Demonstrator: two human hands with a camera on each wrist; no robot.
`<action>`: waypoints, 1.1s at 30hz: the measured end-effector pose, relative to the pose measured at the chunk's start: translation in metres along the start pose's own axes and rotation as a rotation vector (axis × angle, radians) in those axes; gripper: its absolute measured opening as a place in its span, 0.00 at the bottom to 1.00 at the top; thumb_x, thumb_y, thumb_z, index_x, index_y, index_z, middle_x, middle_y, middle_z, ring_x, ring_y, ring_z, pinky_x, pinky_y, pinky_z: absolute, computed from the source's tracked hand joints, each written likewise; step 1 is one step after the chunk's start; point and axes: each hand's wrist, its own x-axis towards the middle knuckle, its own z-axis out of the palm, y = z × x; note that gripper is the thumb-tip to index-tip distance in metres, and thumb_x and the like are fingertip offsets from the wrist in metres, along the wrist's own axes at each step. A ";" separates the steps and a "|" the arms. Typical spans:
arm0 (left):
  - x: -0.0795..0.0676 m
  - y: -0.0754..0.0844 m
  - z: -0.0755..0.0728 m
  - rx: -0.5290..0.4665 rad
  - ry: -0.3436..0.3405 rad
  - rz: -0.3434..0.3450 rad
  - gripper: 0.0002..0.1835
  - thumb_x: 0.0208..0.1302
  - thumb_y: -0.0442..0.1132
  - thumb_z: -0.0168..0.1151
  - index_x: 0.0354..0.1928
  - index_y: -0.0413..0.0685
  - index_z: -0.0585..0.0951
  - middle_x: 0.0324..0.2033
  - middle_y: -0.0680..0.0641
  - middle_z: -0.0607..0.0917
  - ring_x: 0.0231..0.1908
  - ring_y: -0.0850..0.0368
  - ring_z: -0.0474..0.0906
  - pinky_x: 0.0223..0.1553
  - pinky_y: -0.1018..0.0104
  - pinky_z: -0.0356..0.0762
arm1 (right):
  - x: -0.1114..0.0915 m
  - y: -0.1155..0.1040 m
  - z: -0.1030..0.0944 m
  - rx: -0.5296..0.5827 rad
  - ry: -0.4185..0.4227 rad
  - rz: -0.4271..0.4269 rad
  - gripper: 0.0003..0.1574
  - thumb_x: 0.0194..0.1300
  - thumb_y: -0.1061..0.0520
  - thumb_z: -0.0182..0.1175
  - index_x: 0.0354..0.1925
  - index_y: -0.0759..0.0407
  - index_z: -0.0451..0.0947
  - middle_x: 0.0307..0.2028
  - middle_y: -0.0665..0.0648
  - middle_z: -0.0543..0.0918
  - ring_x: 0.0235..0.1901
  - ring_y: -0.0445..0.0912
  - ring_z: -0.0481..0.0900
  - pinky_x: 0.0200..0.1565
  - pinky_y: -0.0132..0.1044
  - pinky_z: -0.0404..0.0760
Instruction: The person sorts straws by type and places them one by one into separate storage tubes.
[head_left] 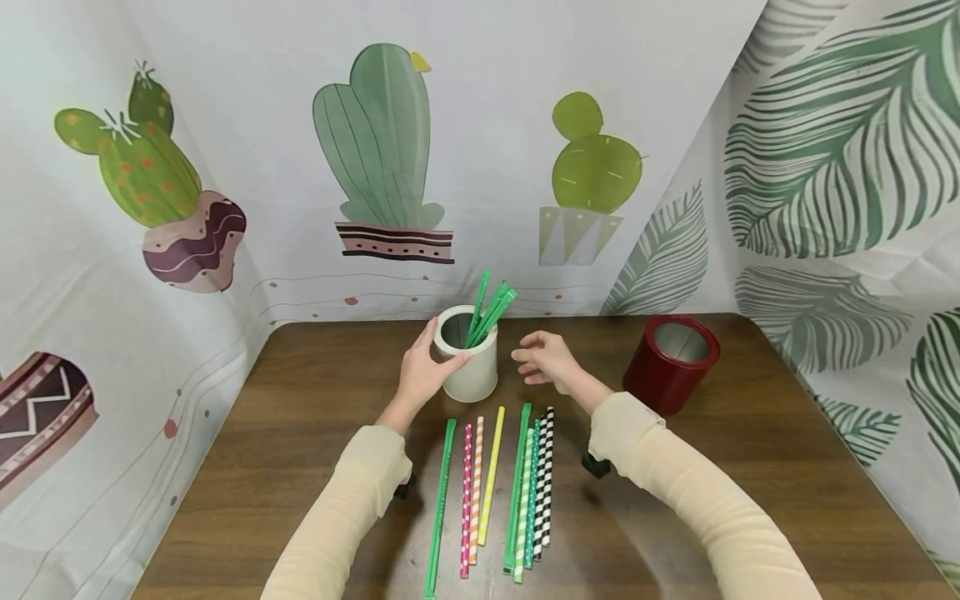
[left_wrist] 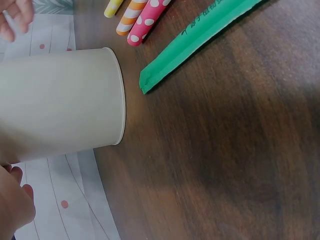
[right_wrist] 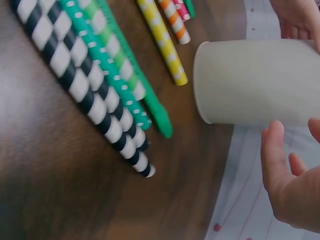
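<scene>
l hand [head_left: 422, 367] grips white can [head_left: 470, 382] below its rim, thumb on near side; can's upright near table's [head_left: 300, 450] back edge, w/ green straws [head_left: 491, 317] leaning r inside. r hand [head_left: 547, 360] hangs just r of can, fingers apart & loosely bent. red can [head_left: 666, 383] stands farther r, past r wrist. betw forearms, in front of white can: lone green straw [head_left: 441, 508], pink dotted straw [head_left: 467, 500], orange striped straw [head_left: 476, 492], yellow straw [head_left: 491, 475], then close bunch incl. 2 b/w checked straws [head_left: 547, 475]. cactus-print backdrop [head_left: 495, 167] behind.
</scene>
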 end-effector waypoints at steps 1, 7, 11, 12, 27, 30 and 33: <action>0.000 0.000 0.000 -0.001 0.001 -0.001 0.48 0.44 0.61 0.63 0.66 0.51 0.56 0.64 0.45 0.62 0.63 0.47 0.59 0.60 0.49 0.58 | 0.000 0.003 -0.001 -0.009 -0.011 0.016 0.23 0.58 0.58 0.57 0.51 0.63 0.65 0.38 0.57 0.76 0.38 0.56 0.79 0.27 0.35 0.80; 0.001 0.001 -0.001 -0.001 -0.003 -0.004 0.49 0.44 0.61 0.63 0.66 0.51 0.56 0.64 0.45 0.62 0.63 0.48 0.58 0.60 0.50 0.58 | -0.002 0.016 -0.003 -0.071 -0.068 0.082 0.27 0.59 0.58 0.56 0.54 0.65 0.61 0.45 0.63 0.75 0.42 0.58 0.77 0.29 0.37 0.80; 0.001 0.001 -0.001 -0.003 -0.009 -0.007 0.49 0.44 0.62 0.63 0.66 0.51 0.56 0.64 0.45 0.61 0.63 0.48 0.58 0.60 0.50 0.58 | -0.004 0.025 -0.004 -0.101 -0.099 0.121 0.30 0.58 0.58 0.56 0.56 0.68 0.60 0.44 0.64 0.74 0.39 0.57 0.78 0.30 0.38 0.80; 0.001 0.001 -0.002 -0.004 -0.009 -0.009 0.49 0.44 0.62 0.63 0.66 0.51 0.56 0.64 0.45 0.62 0.63 0.48 0.58 0.60 0.50 0.58 | -0.006 0.025 -0.004 -0.106 -0.111 0.130 0.30 0.59 0.59 0.56 0.57 0.68 0.59 0.43 0.64 0.74 0.38 0.57 0.78 0.31 0.39 0.80; -0.001 0.001 -0.001 -0.010 -0.008 -0.013 0.49 0.44 0.62 0.63 0.66 0.52 0.55 0.64 0.45 0.61 0.63 0.48 0.57 0.60 0.49 0.57 | -0.005 0.049 0.002 -0.177 -0.119 0.169 0.25 0.57 0.61 0.56 0.52 0.68 0.62 0.38 0.61 0.75 0.33 0.55 0.77 0.27 0.38 0.79; 0.000 0.001 -0.001 -0.009 -0.010 -0.014 0.49 0.44 0.62 0.63 0.67 0.52 0.55 0.64 0.46 0.61 0.63 0.48 0.57 0.60 0.49 0.57 | -0.005 0.052 0.005 -0.185 -0.121 0.165 0.25 0.57 0.62 0.56 0.52 0.68 0.63 0.37 0.61 0.75 0.32 0.54 0.78 0.29 0.41 0.80; 0.000 0.001 -0.002 -0.007 -0.011 -0.015 0.49 0.44 0.61 0.63 0.66 0.51 0.55 0.64 0.46 0.61 0.63 0.48 0.58 0.60 0.50 0.58 | -0.005 0.054 0.008 -0.181 -0.117 0.160 0.24 0.57 0.62 0.56 0.51 0.68 0.63 0.38 0.61 0.75 0.32 0.53 0.77 0.31 0.42 0.80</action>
